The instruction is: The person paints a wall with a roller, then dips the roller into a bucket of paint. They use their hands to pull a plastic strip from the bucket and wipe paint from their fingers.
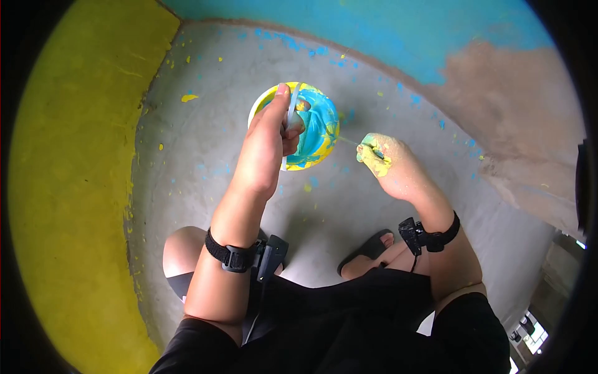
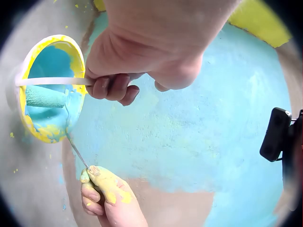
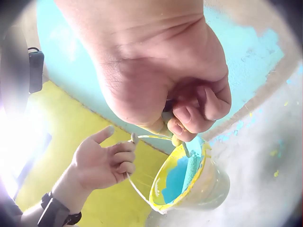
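A small bucket, smeared inside with blue and yellow paint, stands on the concrete floor near the wall. My left hand is over it, fingers curled round the white bail handle. A teal-soaked paint roller lies inside the bucket. Its thin wire shaft runs out to my right hand, which is coated in yellow paint and grips the roller's handle. In the right wrist view the right hand is just above the bucket, and the left hand holds the bail beside it.
A yellow-painted wall curves along the left. A blue wall with a bare brown patch stands behind the bucket. The grey floor carries blue and yellow splatters. A sandalled foot and my knees are close below.
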{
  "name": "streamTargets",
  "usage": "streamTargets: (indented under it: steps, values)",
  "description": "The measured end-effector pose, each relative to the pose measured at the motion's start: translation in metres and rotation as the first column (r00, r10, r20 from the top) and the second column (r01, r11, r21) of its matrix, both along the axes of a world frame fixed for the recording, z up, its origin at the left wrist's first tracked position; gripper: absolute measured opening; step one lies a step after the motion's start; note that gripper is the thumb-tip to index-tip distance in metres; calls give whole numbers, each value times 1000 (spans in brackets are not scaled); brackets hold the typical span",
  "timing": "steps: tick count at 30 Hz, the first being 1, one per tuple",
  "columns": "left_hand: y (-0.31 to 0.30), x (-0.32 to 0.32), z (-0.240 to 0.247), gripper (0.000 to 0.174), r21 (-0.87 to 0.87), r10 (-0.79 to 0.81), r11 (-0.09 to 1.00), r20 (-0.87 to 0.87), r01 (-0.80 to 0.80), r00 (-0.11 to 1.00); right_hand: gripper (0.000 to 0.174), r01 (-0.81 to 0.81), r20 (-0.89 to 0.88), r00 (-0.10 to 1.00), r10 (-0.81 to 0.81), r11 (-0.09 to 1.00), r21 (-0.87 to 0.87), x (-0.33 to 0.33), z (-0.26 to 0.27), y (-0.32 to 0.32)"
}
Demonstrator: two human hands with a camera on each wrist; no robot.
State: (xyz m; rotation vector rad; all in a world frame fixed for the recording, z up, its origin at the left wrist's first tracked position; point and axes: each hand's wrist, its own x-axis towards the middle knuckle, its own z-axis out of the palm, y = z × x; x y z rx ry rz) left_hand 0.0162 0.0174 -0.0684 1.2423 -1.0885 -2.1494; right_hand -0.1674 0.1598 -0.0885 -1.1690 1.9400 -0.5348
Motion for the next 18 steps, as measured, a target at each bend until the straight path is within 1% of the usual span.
streamTargets:
  steps: [2,3,5,7,8,9,11,12,13,15,16,17,18]
  values:
    - [-2,-2,-1,45,-31,-4,1000,-8,4,1000,25,87,115,990,-84,996,-18,-1,-2,1]
    - [-5,-1,-1,45,-12,-1,1000,-31,1,1000,25,88,93,992,-85,996,-28,-2,-5,1]
    - [-11,-3,0,44,-1,-4,1000,-94,4,996,20,100,161,984,-75,983,-152,-4,-13,3]
    - [-13,0,1,43,-14,10,1000,-164,-13,986,18,97,163,984,-75,987,-132,-4,-17,4]
    - [-12,-4,7,40,-72,21,997,-140,-31,990,17,68,150,987,-58,996,-57,-6,-16,3]
    - [-10,-5,10,40,-81,19,996,-171,-33,985,16,42,137,990,-44,999,18,-8,-15,3]
    - [-8,-5,10,40,-93,-29,996,-167,14,985,17,82,226,971,-75,996,-23,-10,-25,7]
    - [-4,-8,16,42,-90,3,996,-154,-17,988,19,93,214,974,-69,991,-101,-10,-34,9]
    - [-3,-7,15,42,-100,-2,995,-181,-16,983,19,93,188,980,-71,989,-114,-10,-32,10]
    - [-6,-5,7,38,-97,-61,994,-172,45,983,21,87,207,975,-84,996,-8,-12,-27,8]
    - [-6,-7,6,38,-87,-55,995,-166,41,985,24,99,145,985,-94,995,-29,-12,-27,8]
    - [-5,-9,6,38,-88,-56,995,-172,41,983,24,100,139,986,-95,994,-31,-13,-26,7]
    - [-4,-11,6,39,-95,-51,995,-153,37,987,27,150,141,978,-151,989,17,-11,-23,4]
